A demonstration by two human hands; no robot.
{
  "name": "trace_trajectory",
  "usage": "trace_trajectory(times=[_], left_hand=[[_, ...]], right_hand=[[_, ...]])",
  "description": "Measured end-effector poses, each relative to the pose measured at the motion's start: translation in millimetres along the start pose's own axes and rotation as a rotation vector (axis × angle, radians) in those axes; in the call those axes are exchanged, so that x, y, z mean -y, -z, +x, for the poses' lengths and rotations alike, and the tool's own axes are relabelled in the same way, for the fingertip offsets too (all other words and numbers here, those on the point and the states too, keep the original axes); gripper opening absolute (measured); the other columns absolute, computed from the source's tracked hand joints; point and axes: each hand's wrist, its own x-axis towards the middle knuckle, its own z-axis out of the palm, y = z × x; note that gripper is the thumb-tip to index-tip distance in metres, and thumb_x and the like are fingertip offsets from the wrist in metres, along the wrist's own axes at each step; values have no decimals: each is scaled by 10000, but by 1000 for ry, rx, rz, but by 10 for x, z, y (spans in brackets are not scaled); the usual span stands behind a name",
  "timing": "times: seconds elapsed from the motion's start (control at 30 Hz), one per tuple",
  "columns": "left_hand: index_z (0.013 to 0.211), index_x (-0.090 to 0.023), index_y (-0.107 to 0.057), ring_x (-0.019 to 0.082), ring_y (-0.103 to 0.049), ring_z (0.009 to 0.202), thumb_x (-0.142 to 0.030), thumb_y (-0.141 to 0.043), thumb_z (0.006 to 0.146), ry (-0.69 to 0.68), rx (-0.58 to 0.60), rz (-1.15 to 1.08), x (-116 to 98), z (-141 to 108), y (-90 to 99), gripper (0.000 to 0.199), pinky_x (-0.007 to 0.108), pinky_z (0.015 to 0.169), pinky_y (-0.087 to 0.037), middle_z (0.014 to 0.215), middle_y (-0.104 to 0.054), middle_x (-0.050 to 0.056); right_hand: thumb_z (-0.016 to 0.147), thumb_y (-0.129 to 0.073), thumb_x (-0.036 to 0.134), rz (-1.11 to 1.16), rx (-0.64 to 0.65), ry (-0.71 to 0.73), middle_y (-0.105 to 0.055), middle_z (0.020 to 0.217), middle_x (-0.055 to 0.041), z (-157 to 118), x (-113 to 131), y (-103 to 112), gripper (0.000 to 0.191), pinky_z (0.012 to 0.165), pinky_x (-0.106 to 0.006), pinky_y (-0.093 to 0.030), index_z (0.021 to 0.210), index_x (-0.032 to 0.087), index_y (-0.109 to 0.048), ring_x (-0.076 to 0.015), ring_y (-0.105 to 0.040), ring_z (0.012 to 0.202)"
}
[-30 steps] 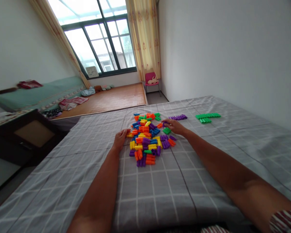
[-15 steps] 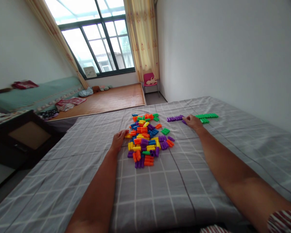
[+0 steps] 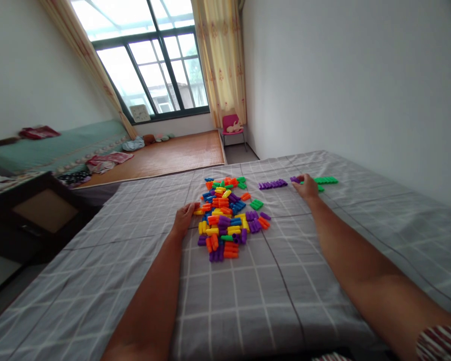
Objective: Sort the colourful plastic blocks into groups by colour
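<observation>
Colourful plastic tube-shaped building blocks lie in a loose pile (image 3: 221,215) on the grey checked bedsheet (image 3: 240,301). At the pile's left edge rests my left hand (image 3: 185,218), its fingers curled together beside orange and yellow blocks; whatever they may hold is hidden. My right hand (image 3: 307,187) pinches a small purple block (image 3: 295,179) between thumb and fingers. To its left lies a row of purple blocks (image 3: 273,184), apart from the pinched one. Green blocks in a row (image 3: 326,180) lie to its right, partly covered by the hand.
A separate green block group (image 3: 256,204) and an orange one (image 3: 245,196) lie right of the pile. A white wall (image 3: 346,90) borders the bed's right side. Beyond the bed are a low wooden platform (image 3: 173,150), a pink chair (image 3: 231,125) and a dark cabinet (image 3: 41,210).
My right hand has moved slightly right, away from the purple row, with a purple block at its fingertips. It now covers part of the green blocks. My left hand has stayed put.
</observation>
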Motion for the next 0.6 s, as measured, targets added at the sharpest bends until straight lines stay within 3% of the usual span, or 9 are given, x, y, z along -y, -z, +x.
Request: trace_trajectory(times=[0.23, 0.6], left_hand=[[989, -134, -731, 249, -654, 954, -677, -613, 698, 1, 12, 4, 35, 18, 9, 627, 338, 858, -489, 985, -737, 98], [991, -123, -729, 244, -653, 935, -676, -604, 707, -4, 10, 29, 40, 18, 11, 634, 333, 853, -484, 988, -735, 102]], right_hand=[[703, -605, 197, -40, 102, 15, -705, 920, -118, 1, -10, -175, 227, 801, -364, -495, 922, 145, -632, -246, -652, 843], [749, -552, 157, -176, 50, 51, -697, 1032, -155, -81, 19, -76, 329, 844, -356, -476, 1069, 118, -618, -267, -647, 950]])
